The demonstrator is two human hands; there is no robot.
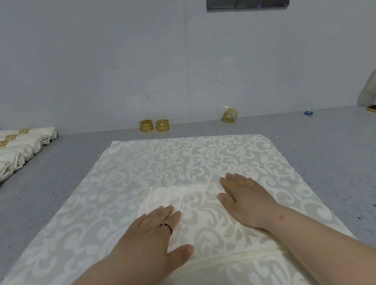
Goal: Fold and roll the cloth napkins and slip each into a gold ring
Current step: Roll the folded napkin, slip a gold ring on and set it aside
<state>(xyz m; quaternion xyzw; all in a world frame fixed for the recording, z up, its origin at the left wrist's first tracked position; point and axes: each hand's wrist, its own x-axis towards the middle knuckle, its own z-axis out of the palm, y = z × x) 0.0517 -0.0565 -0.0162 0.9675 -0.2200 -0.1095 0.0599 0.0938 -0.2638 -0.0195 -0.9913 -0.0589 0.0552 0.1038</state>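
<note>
Both hands' fingers [169, 214] flat on napkin [185, 163].

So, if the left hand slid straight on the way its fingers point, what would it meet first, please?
The left hand points forward and right, toward the right hand. It would likely cross the folded flap of the napkin and reach the right hand's thumb side first; depth is unclear.

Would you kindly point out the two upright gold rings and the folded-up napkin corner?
Left gold ring [146, 126], head view, on its front wall.
Right gold ring [162, 125], head view, on its front wall.
Folded napkin corner [204, 217], head view, middle of the flap.
</note>
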